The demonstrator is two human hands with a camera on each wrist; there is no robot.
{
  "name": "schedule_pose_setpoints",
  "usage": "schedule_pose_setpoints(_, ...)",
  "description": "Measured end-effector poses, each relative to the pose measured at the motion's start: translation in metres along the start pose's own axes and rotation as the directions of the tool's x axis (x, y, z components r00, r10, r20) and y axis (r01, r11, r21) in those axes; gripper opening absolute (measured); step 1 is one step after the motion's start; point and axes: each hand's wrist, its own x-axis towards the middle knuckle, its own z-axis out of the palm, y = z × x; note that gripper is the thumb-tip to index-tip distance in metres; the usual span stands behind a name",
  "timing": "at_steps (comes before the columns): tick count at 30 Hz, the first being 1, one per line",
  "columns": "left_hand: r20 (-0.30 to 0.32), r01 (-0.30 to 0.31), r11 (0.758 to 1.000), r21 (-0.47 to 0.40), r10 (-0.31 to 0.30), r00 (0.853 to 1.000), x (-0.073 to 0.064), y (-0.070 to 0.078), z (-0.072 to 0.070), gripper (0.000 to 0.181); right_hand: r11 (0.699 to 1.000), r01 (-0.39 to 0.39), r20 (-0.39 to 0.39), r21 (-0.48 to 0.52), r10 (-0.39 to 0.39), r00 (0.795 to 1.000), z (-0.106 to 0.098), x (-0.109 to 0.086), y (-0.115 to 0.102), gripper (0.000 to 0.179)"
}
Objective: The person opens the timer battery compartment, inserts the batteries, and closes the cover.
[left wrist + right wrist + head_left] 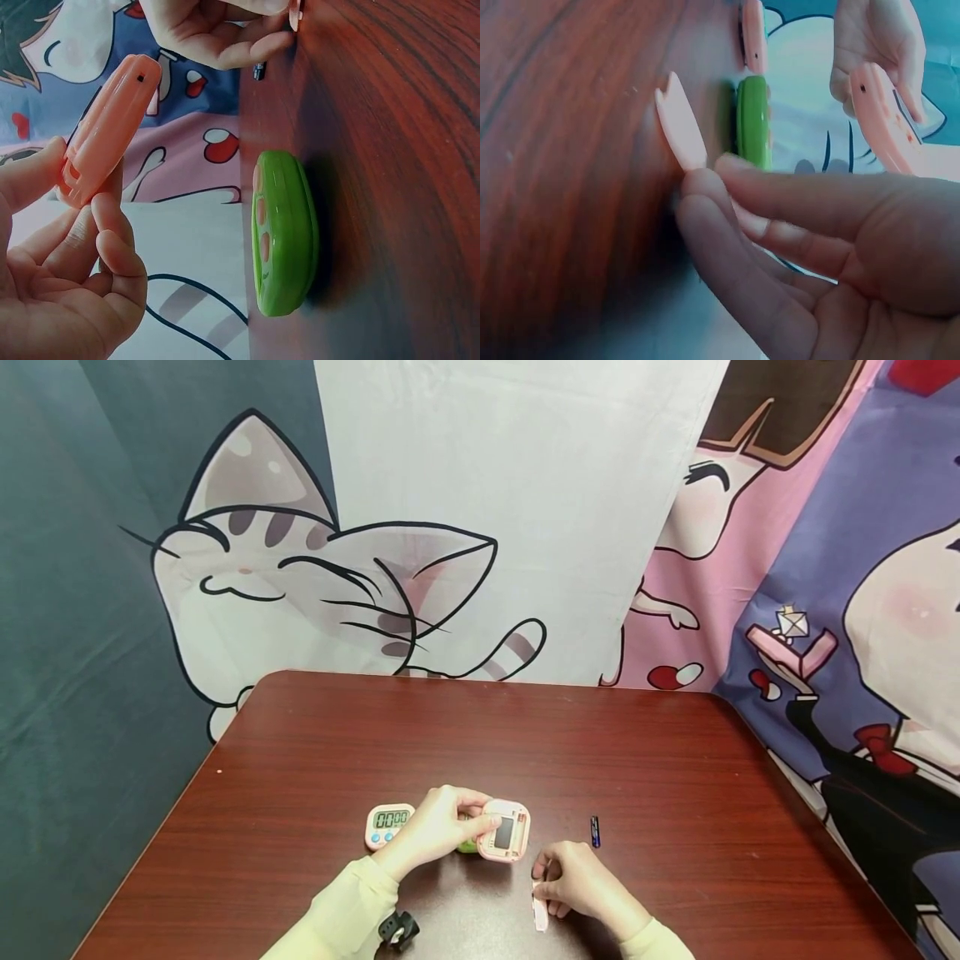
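My left hand [438,827] grips a pink digital timer [522,828] by its edge, raised above the table. A dark rectangle and an uncovered battery slot show on the side facing the head camera. Between thumb and fingers, my right hand [577,878] pinches a thin pink battery cover [681,127], low over the tabletop. Under the left hand, a green timer [289,232] sits on the table, mostly hidden in the head view. To the right of the held timer lies a small dark blue battery [596,832].
A second pink timer [380,832] with its display showing rests left of the left hand, partly covered by it. The brown wooden table [480,735] ends at printed cloths [525,485] behind. A black watch-like device [399,931] is at the left wrist.
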Motion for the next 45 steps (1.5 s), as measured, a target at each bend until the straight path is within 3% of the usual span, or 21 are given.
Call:
schedule_pose_setpoints(3, 0.0, 0.003, 1.0, 0.007, -0.003, 1.0, 0.0, 0.0, 0.0, 0.022, 0.999, 0.034, -0.033, -0.021, -0.034, 0.999, -0.005, 0.002, 0.001, 0.016)
schedule_pose_setpoints(6, 0.002, 0.009, 1.0, 0.005, -0.009, 1.0, 0.0, 0.0, 0.0, 0.023, 0.987, 0.11, -0.092, -0.12, -0.121, 0.988, -0.011, 0.004, 0.004, 0.017)
schedule_pose_setpoints(10, 0.006, 0.011, 1.0, -0.004, -0.011, 1.0, 0.0, 0.001, 0.0, 0.024, 0.931, 0.219, -0.143, -0.291, -0.268, 0.953, -0.019, 0.006, 0.009, 0.017)
schedule_pose_setpoints(13, 0.003, 0.01, 1.0, -0.003, -0.01, 1.0, 0.001, 0.001, 0.0, 0.024, 0.887, 0.258, -0.165, -0.383, -0.341, 0.926, -0.025, 0.006, 0.013, 0.019)
schedule_pose_setpoints(18, -0.011, 0.006, 1.0, 0.0, -0.006, 1.0, 0.0, 0.003, -0.001, 0.023, 0.817, 0.17, -0.277, -0.55, -0.371, 0.886, -0.034, 0.005, 0.021, 0.034)
schedule_pose_setpoints(22, -0.01, 0.008, 1.0, -0.005, -0.008, 1.0, -0.001, 0.002, -0.001, 0.023, 0.796, 0.083, -0.345, -0.6, -0.351, 0.871, -0.04, 0.003, 0.026, 0.046)
schedule_pose_setpoints(26, -0.013, 0.016, 1.0, -0.002, -0.016, 1.0, -0.002, 0.0, -0.002, 0.023, 0.793, 0.038, -0.357, -0.608, -0.316, 0.879, -0.044, 0.003, 0.03, 0.056)
schedule_pose_setpoints(33, -0.004, 0.02, 1.0, -0.012, -0.021, 1.0, -0.001, -0.004, -0.001, 0.026, 0.785, -0.095, -0.34, -0.612, -0.152, 0.928, -0.05, 0.004, 0.038, 0.084)
schedule_pose_setpoints(41, 0.007, 0.029, 0.999, -0.017, -0.029, 1.0, -0.001, -0.003, -0.001, 0.023, 0.799, -0.108, -0.326, -0.592, -0.115, 0.938, -0.055, 0.006, 0.039, 0.06)
schedule_pose_setpoints(45, 0.007, 0.028, 0.999, -0.017, -0.028, 1.0, 0.0, -0.004, 0.0, 0.024, 0.82, -0.126, -0.344, -0.558, -0.09, 0.935, -0.055, 0.007, 0.039, 0.046)
